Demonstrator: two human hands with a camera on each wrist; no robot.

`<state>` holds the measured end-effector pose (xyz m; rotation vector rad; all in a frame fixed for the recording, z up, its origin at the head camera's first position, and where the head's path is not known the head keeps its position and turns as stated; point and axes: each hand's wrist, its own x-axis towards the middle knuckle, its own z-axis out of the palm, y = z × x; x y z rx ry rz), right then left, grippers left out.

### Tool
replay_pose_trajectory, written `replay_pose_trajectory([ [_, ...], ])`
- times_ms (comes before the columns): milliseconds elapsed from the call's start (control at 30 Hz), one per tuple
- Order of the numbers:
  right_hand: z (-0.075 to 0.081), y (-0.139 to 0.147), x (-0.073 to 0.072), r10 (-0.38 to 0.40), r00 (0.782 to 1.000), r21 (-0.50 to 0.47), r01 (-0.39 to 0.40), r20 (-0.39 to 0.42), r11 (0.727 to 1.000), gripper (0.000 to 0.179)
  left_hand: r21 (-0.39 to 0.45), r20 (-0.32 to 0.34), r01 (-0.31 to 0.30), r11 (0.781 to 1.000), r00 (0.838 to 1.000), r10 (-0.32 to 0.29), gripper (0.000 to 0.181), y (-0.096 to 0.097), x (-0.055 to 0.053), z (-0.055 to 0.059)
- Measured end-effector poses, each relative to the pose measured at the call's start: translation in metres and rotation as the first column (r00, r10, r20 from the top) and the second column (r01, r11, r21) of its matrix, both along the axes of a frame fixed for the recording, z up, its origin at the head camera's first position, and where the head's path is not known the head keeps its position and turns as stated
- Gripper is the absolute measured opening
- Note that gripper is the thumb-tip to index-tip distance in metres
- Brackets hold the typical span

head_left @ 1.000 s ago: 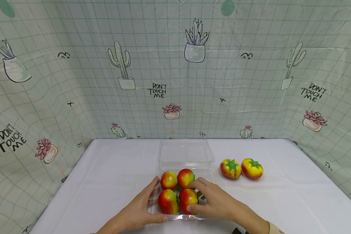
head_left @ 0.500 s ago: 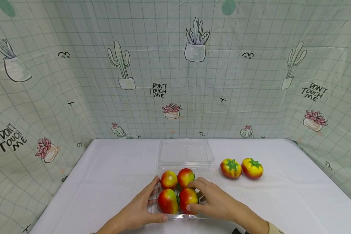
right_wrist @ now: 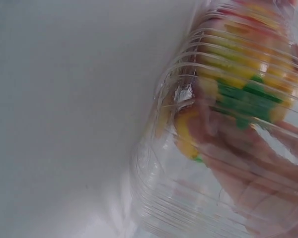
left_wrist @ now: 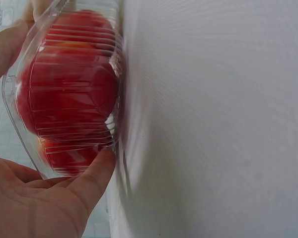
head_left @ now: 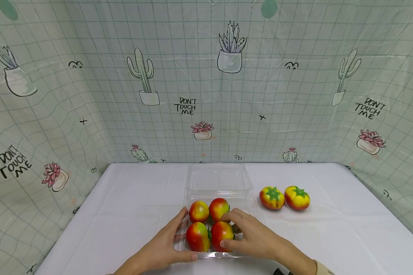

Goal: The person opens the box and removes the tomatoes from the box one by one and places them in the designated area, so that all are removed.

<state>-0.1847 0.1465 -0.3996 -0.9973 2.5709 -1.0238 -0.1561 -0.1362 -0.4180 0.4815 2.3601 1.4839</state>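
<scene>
In the head view, a clear hinged plastic box [head_left: 223, 255] holds several red-and-yellow toy tomatoes. My left hand [head_left: 160, 244] holds the box at its front left corner, thumb along the front edge and fingers on the left wall. Inside, my right hand [head_left: 254, 236] grips the front right tomato [head_left: 221, 237], thumb at its front and fingers over its far right side. Beside that lie the front left tomato [head_left: 197, 237], back left tomato [head_left: 198, 211] and back right tomato [head_left: 218, 209]. Through the box wall, the right wrist view shows a green calyx [right_wrist: 248, 99] by the fingers.
The box's lid [head_left: 218, 180] lies folded back behind it. To the right, two more tomatoes, a nearer one [head_left: 272, 198] and a farther-right one [head_left: 297, 198], sit on the white tablecloth [head_left: 137, 198]. A cactus-print curtain [head_left: 172, 76] stands behind and at both sides.
</scene>
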Motion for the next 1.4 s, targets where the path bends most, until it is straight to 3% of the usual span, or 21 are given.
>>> replay_pose_trajectory([
  [400, 0.002, 0.003, -0.001, -0.016, 1.000, -0.021, 0.016, -0.005, 1.000, 0.039, -0.008, 0.009, -0.007, 1.000, 1.000, 0.007, 0.113, 0.000, 0.000, 0.002],
  [700, 0.006, 0.007, 0.000, -0.042, 0.997, -0.023, 0.040, -0.067, 0.999, 0.038, -0.008, 0.014, -0.008, 1.000, 1.000, 0.008, 0.113, 0.001, 0.000, 0.002],
  [1100, 0.020, 0.016, 0.001, -0.077, 0.994, 0.040, 0.080, -0.074, 0.996, 0.037, -0.004, 0.001, -0.004, 1.000, 1.000, 0.004, 0.113, 0.001, 0.000, 0.001],
  [1400, 0.028, 0.025, -0.001, -0.110, 0.984, 0.000, 0.112, -0.142, 0.994, 0.037, -0.012, 0.000, -0.002, 1.000, 1.000, 0.002, 0.113, 0.000, 0.001, 0.001],
])
